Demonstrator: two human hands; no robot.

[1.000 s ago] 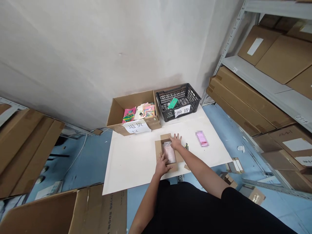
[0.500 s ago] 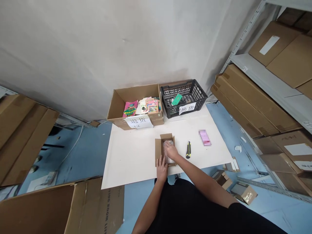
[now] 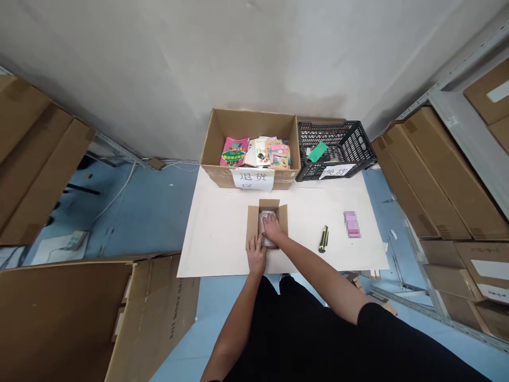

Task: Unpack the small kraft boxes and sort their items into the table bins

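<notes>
A small open cardboard box [image 3: 252, 225] stands on the white table with its flaps spread. Inside it lies a pale, whitish packet [image 3: 263, 215]; its exact kind is hard to make out. My right hand [image 3: 272, 228] reaches into the box, fingers stretched out on top of the packet. At the box's near left corner, my left hand [image 3: 256, 257] rests with fingers apart against the flap and edge. To the right, a yellow-and-black utility knife [image 3: 323, 239] lies on the table. Farther right is a pink, pixelated item [image 3: 352, 224].
Behind the small box stand a larger carton [image 3: 214, 172] of books with a paper sign and a black plastic crate [image 3: 306, 172] containing a green item. A big open carton [image 3: 159, 307] sits at lower left. Shelves with boxes [image 3: 449, 175] line the right side.
The camera view has shifted, so the table sits differently in frame. My right hand's fingers now lie more spread on the packet; my left hand stays at the box's near corner.
</notes>
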